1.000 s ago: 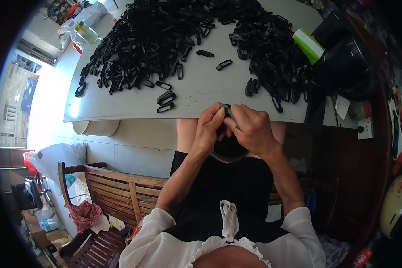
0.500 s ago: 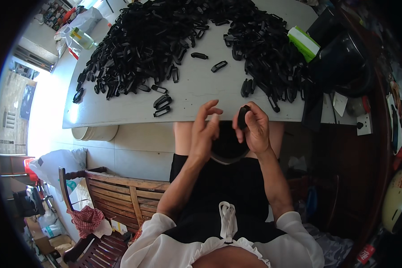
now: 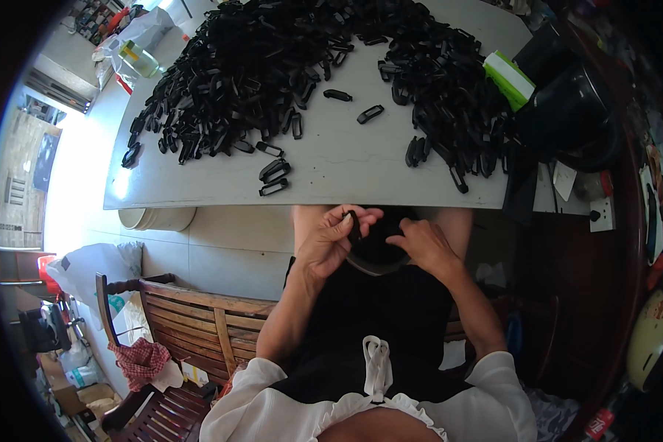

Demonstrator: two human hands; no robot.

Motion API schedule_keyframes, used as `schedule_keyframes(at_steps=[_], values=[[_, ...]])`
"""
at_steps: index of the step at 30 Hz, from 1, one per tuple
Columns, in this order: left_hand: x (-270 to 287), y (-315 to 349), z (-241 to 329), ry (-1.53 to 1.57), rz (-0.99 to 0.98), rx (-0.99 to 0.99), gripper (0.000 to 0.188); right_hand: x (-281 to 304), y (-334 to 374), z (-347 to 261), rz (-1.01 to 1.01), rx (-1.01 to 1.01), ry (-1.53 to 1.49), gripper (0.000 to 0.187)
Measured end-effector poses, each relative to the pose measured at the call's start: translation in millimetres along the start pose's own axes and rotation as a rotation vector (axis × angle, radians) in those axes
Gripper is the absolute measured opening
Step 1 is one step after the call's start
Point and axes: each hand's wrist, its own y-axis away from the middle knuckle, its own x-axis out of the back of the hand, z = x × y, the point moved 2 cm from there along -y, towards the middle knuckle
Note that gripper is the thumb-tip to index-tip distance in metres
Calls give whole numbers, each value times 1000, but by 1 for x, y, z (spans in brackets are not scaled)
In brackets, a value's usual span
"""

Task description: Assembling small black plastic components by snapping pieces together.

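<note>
Below the table's front edge, my left hand [image 3: 327, 244] is closed, palm partly up, with a small black oblong plastic piece [image 3: 356, 228] between thumb and fingers. My right hand [image 3: 427, 247] hangs back-up over a dark round container [image 3: 379, 267] between my thighs. Its thumb points inward, while the other fingertips are lost against the dark, so what it holds cannot be made out. Nearest on the tabletop, a few black oblong frames [image 3: 274, 177] lie beyond my left hand. Another loose frame [image 3: 370, 113] lies farther in.
A big heap of black frames [image 3: 243, 81] spreads over the table [image 3: 331, 166], with a smaller heap [image 3: 449, 96] to its right. A green-and-white packet [image 3: 509, 81] leans by a black vessel [image 3: 571, 110] at right. A wooden bench [image 3: 191, 313] stands behind my left arm.
The black piece in my right fingers is no longer seen there; one now shows in my left hand. Both hands have come lower, and the right has turned down over the container.
</note>
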Motion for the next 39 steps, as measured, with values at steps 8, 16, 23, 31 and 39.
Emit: schedule_keyframes(at_steps=[8, 16, 23, 31, 39], values=[[20, -4, -9, -46, 25, 14, 41, 77, -114, -63, 541, 94, 196, 19], [-3, 3, 6, -238, 130, -120, 42, 71, -153, -47, 523, -24, 323, 33], [-8, 2, 1, -328, 152, -186, 23, 62, -114, -39, 721, 253, 199, 20], [-23, -7, 6, -744, 270, -310, 34, 23, -42, -35, 252, 141, -1053, 13], [-28, -7, -6, -673, 306, -340, 30, 27, -20, -61, 525, 385, -176, 14]])
